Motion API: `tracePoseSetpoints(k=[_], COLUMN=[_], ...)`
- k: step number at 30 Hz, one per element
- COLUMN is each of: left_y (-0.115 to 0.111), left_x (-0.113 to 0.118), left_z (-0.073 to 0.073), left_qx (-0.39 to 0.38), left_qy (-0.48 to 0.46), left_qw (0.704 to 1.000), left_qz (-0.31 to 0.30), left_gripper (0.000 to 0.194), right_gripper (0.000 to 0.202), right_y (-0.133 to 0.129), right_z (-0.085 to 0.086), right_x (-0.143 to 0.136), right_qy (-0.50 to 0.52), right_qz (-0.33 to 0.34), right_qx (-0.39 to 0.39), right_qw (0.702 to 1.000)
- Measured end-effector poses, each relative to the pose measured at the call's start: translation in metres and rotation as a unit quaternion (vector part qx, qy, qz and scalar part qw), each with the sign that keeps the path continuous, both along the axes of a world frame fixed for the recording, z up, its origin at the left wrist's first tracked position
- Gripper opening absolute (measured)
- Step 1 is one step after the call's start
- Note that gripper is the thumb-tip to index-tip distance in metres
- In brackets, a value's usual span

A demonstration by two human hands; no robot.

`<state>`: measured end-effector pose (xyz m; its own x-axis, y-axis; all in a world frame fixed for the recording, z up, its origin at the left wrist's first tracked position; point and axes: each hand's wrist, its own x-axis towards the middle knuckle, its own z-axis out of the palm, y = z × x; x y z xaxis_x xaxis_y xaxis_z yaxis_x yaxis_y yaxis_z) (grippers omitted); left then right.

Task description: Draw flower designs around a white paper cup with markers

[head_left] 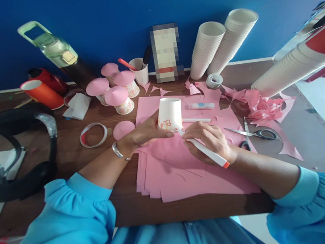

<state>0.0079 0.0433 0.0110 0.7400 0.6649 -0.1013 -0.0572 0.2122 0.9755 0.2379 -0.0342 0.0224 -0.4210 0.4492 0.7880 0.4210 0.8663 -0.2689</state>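
Note:
My left hand (147, 131) is wrapped round a white paper cup (170, 110), held upside down above pink paper sheets (175, 169). Orange flower drawings show near the cup's rim. In my right hand (210, 141) is a white marker (206, 151) with an orange end, its tip at or close to the cup's lower edge. Under the cup lies a white pen-like stick (197, 120), perhaps a marker cap or pen. A glue stick (201, 106) rests on the paper behind. To the left sits a pink paper disc (124, 130).
Several decorated cups with pink cone tops (117, 96) stand behind left, near a bottle (60, 51) and a tape roll (93, 135). Stacked white cups (208, 48) lean at the back. Scissors (255, 132) and crumpled pink scraps (257, 103) lie right; a black headband (53, 154) lies left.

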Motion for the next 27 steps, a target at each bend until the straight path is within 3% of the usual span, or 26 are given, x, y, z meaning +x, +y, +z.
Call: tracePoseSetpoints(k=[27], left_y=[-0.0014], left_x=[0.0012], left_z=[0.0048], left_qx=[-0.003], left_qy=[0.002], left_qw=[1.0], left_qz=[-0.001], left_gripper=[0.088], right_gripper=[0.029], right_y=[-0.002], right_z=[0.0017], right_x=[0.0002], right_qy=[-0.02], right_qz=[-0.005], right_qx=[-0.013], right_qw=[1.0])
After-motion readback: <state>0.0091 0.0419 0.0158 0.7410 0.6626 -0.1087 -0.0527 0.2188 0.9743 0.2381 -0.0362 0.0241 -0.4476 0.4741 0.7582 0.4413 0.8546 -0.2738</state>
